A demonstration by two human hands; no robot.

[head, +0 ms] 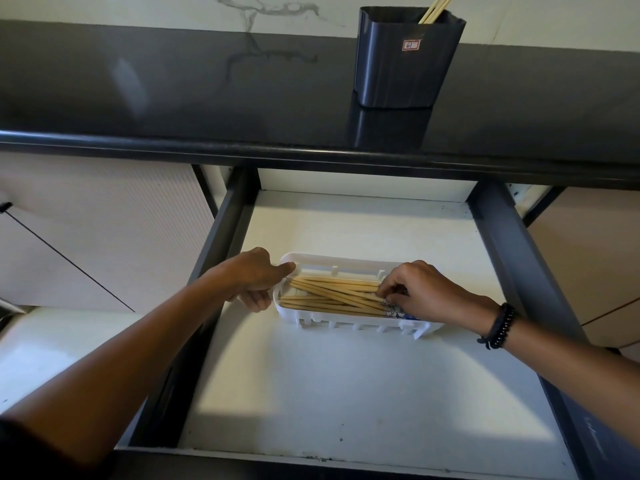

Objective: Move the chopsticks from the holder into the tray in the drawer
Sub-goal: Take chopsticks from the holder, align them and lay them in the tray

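At tray (332,263) rim, left hand (254,278); right hand (419,289) seemingly pinches chopsticks (332,294).

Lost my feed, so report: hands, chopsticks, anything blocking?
Left hand grips tray end. Right hand pinches chopsticks in tray. More sticks in holder. Nothing in the way.

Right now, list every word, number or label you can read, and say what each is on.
"61": small red-edged sticker on the dark holder; blurred, so uncertain.
Too blurred to read: blue print at the right end of the tray, partly under the right hand.
Nothing else readable.
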